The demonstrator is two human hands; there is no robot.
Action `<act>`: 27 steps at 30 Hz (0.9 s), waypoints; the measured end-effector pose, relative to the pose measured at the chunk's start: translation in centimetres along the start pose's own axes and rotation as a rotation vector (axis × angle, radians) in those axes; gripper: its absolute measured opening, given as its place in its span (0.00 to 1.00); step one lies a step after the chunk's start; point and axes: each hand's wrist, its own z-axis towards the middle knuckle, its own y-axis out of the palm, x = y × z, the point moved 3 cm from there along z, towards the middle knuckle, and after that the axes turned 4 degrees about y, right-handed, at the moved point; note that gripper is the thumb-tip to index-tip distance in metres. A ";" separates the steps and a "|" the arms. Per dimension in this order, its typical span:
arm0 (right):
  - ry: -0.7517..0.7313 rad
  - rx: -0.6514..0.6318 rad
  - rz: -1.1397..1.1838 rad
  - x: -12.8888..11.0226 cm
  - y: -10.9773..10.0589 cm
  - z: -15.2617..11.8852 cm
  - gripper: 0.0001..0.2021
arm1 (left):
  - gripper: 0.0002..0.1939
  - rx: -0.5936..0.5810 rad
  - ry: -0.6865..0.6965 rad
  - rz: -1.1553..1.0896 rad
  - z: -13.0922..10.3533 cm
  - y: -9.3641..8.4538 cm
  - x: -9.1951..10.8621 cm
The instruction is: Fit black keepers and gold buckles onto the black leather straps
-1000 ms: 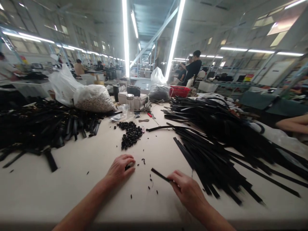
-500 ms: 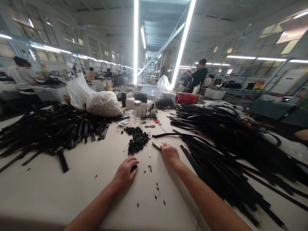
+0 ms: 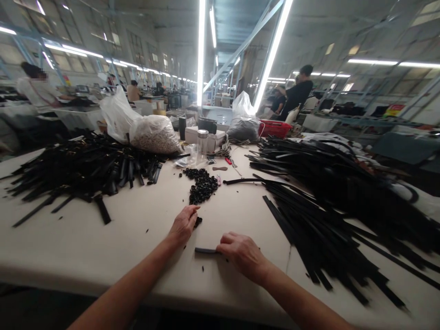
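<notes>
My right hand (image 3: 240, 253) is closed around one end of a short dark strip (image 3: 205, 250), which points left just above the white table (image 3: 137, 256). My left hand (image 3: 184, 224) lies up and to the left of it, its fingers bent over a few small black loops (image 3: 197, 222) on the table; whether it grips any of them is hidden. Beyond my left hand is a heap of small black loops (image 3: 202, 185). Tiny dark bits are scattered near both hands.
Black straps with buckles (image 3: 79, 165) are piled at the left, long black strips (image 3: 309, 220) at the right. Further back stand a bag of pale pieces (image 3: 156, 134), a glass jar (image 3: 202, 143), a grey-filled bag (image 3: 243, 126) and a red basket (image 3: 275, 129). People are in the background.
My right hand has come nearer to me with the strip, which now points left. My left hand has moved slightly toward the heap. The view has shifted.
</notes>
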 end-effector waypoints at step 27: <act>0.472 0.325 0.531 6.0 -4.9 -7.5 0.10 | 0.28 -0.271 -0.168 -0.557 3.3 8.9 8.4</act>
